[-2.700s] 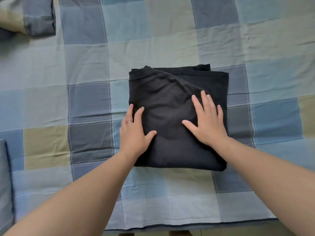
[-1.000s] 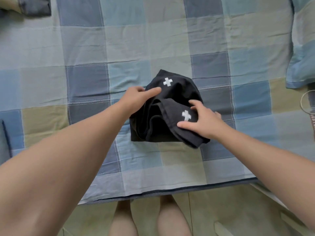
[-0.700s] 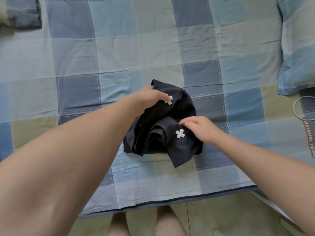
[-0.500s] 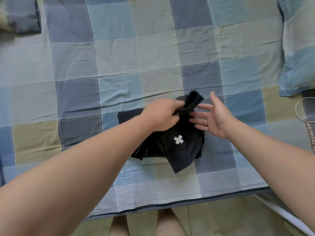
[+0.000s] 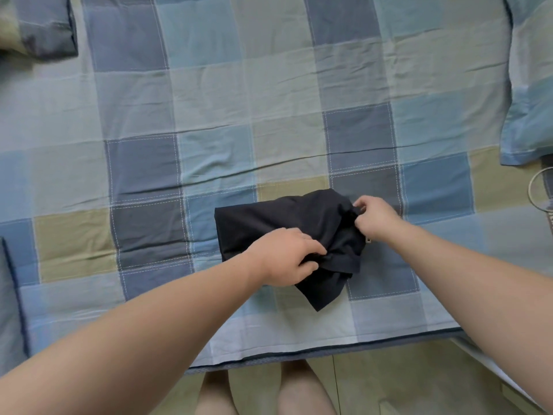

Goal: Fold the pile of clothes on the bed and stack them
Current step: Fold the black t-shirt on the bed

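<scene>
Gripping the black garment [image 5: 278, 217] in both hands near the bed's [image 5: 209, 115] front edge

The black garment lies on the checked bed, close to the near edge and a little right of the middle. Its left part lies flat with a straight left side. Its right part is bunched into folds, and one loose pointed flap reaches toward the near edge.

The left hand [image 5: 284, 259] sits on the bunched near-right part, its fingers curled into the cloth and gripping a fold. The right hand [image 5: 374, 218] is at the garment's far-right corner, fingers curled, pinching the edge of the cloth between thumb and fingertips. The two hands are near each other but apart, with rumpled cloth between them.

A pillow [image 5: 532, 100] in the same check lies at the bed's right edge, and a folded checked cloth [image 5: 39, 25] sits in the far-left corner. Beyond the near edge the floor [image 5: 389, 384] and the person's bare legs [image 5: 215, 395] show.
</scene>
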The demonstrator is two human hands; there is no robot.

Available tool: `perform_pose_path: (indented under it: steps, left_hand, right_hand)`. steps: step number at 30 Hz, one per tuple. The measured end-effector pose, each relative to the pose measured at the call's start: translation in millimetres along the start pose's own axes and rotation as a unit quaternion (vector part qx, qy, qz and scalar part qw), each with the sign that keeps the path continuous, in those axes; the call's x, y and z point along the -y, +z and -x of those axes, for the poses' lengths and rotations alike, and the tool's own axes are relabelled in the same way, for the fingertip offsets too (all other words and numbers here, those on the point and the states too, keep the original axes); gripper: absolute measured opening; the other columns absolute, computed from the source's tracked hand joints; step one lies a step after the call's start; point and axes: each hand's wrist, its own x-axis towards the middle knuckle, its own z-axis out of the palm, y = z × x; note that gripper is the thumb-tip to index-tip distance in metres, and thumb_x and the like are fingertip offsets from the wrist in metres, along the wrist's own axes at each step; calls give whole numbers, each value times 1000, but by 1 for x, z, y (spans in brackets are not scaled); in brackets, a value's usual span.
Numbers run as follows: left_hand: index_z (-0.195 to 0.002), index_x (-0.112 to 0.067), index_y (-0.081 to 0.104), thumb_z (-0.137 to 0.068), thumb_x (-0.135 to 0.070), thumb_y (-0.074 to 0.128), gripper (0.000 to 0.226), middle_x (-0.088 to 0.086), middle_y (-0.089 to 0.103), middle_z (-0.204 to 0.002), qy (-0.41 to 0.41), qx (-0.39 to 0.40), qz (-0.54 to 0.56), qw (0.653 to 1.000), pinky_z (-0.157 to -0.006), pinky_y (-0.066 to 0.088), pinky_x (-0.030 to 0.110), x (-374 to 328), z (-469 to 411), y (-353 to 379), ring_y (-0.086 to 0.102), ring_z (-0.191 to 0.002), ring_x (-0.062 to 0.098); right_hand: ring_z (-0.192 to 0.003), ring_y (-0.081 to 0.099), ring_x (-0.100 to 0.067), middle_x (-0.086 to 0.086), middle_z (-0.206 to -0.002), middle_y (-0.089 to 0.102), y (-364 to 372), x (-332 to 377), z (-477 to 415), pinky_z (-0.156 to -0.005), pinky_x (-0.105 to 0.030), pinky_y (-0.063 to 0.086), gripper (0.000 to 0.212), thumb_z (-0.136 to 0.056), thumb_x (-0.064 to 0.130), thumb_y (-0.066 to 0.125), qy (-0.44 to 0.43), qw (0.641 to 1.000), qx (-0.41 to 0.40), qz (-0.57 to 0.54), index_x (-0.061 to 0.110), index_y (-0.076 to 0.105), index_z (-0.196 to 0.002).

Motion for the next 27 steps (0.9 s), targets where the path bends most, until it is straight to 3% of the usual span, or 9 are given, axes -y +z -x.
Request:
perform_pose_path:
  steps: [2,4,6,10,13,15,18,25,27]
  left_hand:
    - [-133,-26,62,-102,-31,49,34,-8,65,-131,3,-12,21,1000,-104,41,35,3,5,6,54,-121,17]
    - [-133,-22,64,-102,-25,48,34,-4,62,-138,25,-14,5,1000,-110,38,35,7,11,11,53,-128,18]
    - [-133,-20,64,-102,-21,48,34,2,56,-146,55,4,-29,998,-115,32,34,12,18,16,48,-135,20]
    - [-102,-18,66,-95,-26,46,23,1,68,-104,22,-165,-93,982,-79,41,38,20,36,18,61,-99,31]
    - [-122,-25,61,-95,-44,47,36,1,54,-138,-154,-266,-102,946,-108,32,44,36,43,23,44,-133,31]
    - [-149,-34,39,-92,-54,43,60,2,23,-164,-205,-224,-66,950,-124,8,49,49,45,31,12,-153,29]
    - [-160,-39,6,-88,-62,40,82,1,-7,-169,-175,-145,-93,970,-124,-8,50,69,48,35,-14,-155,25]
    - [-158,-40,-14,-85,-71,44,99,0,-26,-165,-182,-62,-127,973,-122,-18,47,93,39,52,-28,-151,22]
    - [-159,-41,-7,-82,-73,49,100,0,-23,-166,-192,-74,-100,973,-123,-14,50,84,43,42,-27,-151,22]
  right_hand:
    - [-118,49,-34,-10,-134,52,1,4,6,-99,-39,43,44,-82,1,46,-77,990,-108,47,19,57,-121]
    - [-138,34,-32,-7,-151,40,2,19,15,-110,-46,30,57,-82,13,49,-240,938,-226,107,21,52,-138]
    - [-150,19,-29,-4,-163,26,11,26,18,-118,-48,19,61,-90,37,40,-333,902,-177,210,27,40,-151]
    - [-155,-6,-30,-9,-168,-5,49,2,12,-124,-51,1,84,-89,72,8,-315,863,-76,387,29,6,-161]
    - [-154,-7,-34,-13,-167,-7,64,-6,12,-124,-54,3,90,-88,79,14,-313,867,-104,374,27,0,-160]
    - [-154,-3,-37,-14,-168,-3,73,-12,8,-123,-57,8,94,-87,80,23,-340,854,-131,370,24,5,-160]
    - [-154,-2,-39,-14,-168,-1,80,-24,6,-122,-59,11,100,-83,81,32,-374,836,-156,370,22,11,-160]
    - [-154,-6,-36,-11,-168,-5,106,-28,-6,-123,-59,5,102,-81,85,24,-333,850,-139,385,24,8,-161]
    - [-154,-9,-33,-8,-168,-12,96,-23,6,-123,-55,2,106,-80,86,34,-296,889,-140,319,26,-1,-161]
